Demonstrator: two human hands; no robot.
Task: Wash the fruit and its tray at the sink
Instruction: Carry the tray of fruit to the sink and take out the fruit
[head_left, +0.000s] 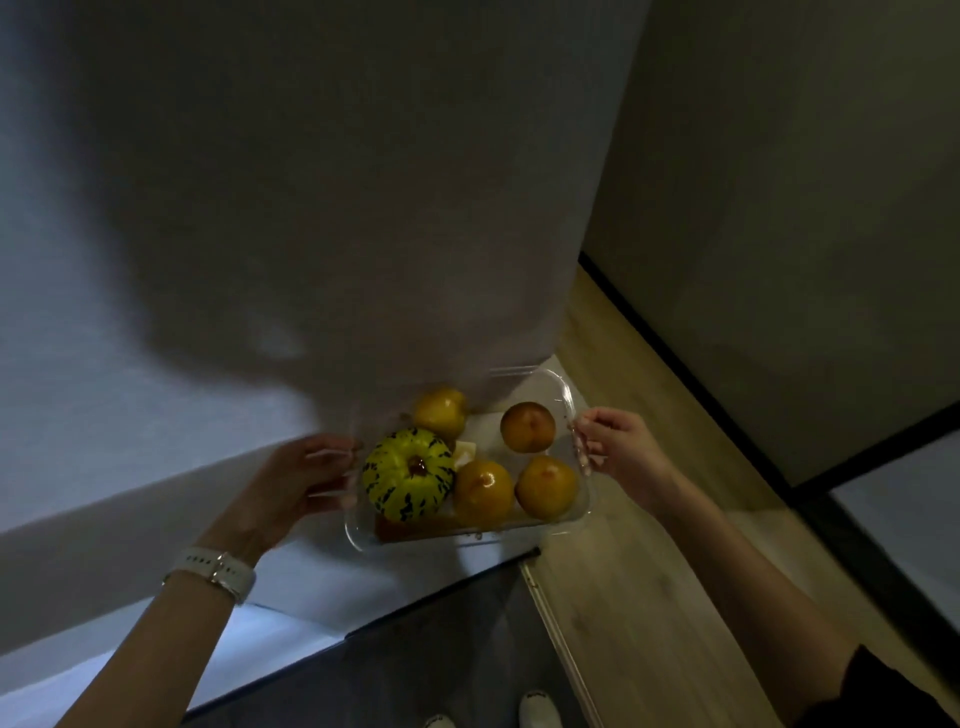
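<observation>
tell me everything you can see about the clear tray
The clear tray is a rectangular dish with rounded corners and a raised rim, glass or clear plastic by its look. It is held roughly level, the left hand gripping one short end and the right hand pinching the other. Inside lie four round orange-yellow fruits and a green-and-yellow striped gourd.
</observation>
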